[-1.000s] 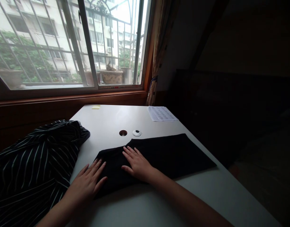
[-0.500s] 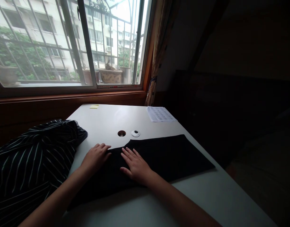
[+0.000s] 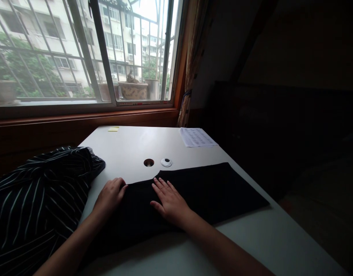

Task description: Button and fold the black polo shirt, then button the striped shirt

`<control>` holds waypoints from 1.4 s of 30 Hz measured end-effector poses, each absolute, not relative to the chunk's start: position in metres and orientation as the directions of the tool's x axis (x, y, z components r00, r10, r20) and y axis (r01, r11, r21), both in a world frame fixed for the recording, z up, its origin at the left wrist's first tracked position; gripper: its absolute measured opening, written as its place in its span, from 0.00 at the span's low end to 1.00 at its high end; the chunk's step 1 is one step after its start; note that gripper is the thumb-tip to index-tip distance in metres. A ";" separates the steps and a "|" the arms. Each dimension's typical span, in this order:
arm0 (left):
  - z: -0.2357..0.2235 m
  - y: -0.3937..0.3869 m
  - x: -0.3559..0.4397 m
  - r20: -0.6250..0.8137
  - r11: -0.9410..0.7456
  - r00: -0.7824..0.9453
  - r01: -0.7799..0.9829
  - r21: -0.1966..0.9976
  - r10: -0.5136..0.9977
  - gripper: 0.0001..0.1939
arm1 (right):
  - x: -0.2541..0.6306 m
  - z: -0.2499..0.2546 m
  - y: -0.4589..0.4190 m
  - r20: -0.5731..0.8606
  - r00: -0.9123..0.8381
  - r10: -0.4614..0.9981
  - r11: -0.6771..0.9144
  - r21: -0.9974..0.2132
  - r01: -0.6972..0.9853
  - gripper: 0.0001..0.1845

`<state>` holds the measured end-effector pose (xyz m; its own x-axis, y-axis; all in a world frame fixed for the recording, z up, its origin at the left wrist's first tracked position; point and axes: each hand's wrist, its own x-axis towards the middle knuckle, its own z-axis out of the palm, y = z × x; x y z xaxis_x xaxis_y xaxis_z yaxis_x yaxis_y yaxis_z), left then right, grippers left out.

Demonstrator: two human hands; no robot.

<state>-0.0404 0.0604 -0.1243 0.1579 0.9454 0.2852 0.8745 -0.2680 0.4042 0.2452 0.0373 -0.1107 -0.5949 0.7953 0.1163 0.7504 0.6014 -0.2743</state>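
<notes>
A pair of black trousers (image 3: 205,191), folded lengthwise, lies across the white table (image 3: 130,149). At the far edge of their left part, my left hand (image 3: 109,193) has its fingers curled and closed on the cloth. My right hand (image 3: 169,199) rests flat on the trousers near their middle, fingers stretched out and the thumb apart. The near left end of the trousers is partly hidden behind my left forearm and dark in shadow.
A black-and-white striped cloth (image 3: 41,199) is heaped at the left. Printed sheets (image 3: 197,137) and a yellow sticky note (image 3: 113,129) lie at the back. A round hole (image 3: 148,163) and its loose white cover (image 3: 166,162) are beyond the trousers. A window (image 3: 136,53) stands behind.
My left hand has shifted a little left along the far edge, its fingers now curled tighter on the cloth. The right hand stays flat, slightly further right in view.
</notes>
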 end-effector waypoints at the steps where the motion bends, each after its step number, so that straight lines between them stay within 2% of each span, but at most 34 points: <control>1: -0.125 0.061 -0.041 0.294 -0.274 0.163 0.880 0.388 0.942 0.12 | 0.246 -0.111 0.038 0.113 -0.590 0.799 0.596 -0.273 0.755 0.37; 6: -0.128 0.061 -0.045 0.330 -0.338 0.227 0.881 0.331 0.916 0.13 | 0.249 -0.112 0.043 0.112 -0.580 0.807 0.587 -0.269 0.764 0.37; 11: -0.128 0.061 -0.049 0.372 -0.394 0.266 0.858 0.329 0.889 0.14 | 0.256 -0.110 0.045 0.152 -0.588 0.794 0.604 -0.311 0.734 0.34; 13: -0.127 0.061 -0.049 0.382 -0.400 0.265 0.853 0.335 0.885 0.15 | 0.261 -0.105 0.043 0.219 -0.601 0.769 0.634 -0.383 0.672 0.29; 16: -0.126 0.059 -0.046 0.400 -0.392 0.249 0.860 0.328 0.882 0.15 | 0.268 -0.094 0.035 0.321 -0.649 0.690 0.692 -0.556 0.461 0.18; 18: -0.124 0.058 -0.044 0.414 -0.391 0.247 0.865 0.313 0.876 0.14 | 0.269 -0.088 0.028 0.307 -0.718 0.624 0.688 -0.653 0.318 0.16; 20: -0.122 0.057 -0.042 0.423 -0.398 0.256 0.869 0.292 0.869 0.13 | 0.268 -0.085 0.023 0.245 -0.795 0.555 0.669 -0.699 0.252 0.17; 23: -0.118 0.054 -0.040 0.438 -0.407 0.264 0.871 0.274 0.859 0.12 | 0.265 -0.086 0.021 0.187 -0.841 0.507 0.667 -0.703 0.246 0.15; 31: -0.111 0.050 -0.034 0.459 -0.476 0.325 0.839 0.263 0.827 0.12 | 0.265 -0.090 0.028 0.115 -0.842 0.526 0.618 -0.733 0.286 0.15; 42: -0.117 0.050 -0.032 0.421 -0.502 0.375 0.829 0.247 0.826 0.13 | 0.263 -0.086 0.025 0.105 -0.849 0.518 0.666 -0.672 0.323 0.15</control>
<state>-0.0325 0.0496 -0.1166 0.3748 0.8262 0.4205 0.8289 -0.5018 0.2472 0.2627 0.0252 -0.0863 -0.8489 0.5181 0.1047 0.3234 0.6657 -0.6725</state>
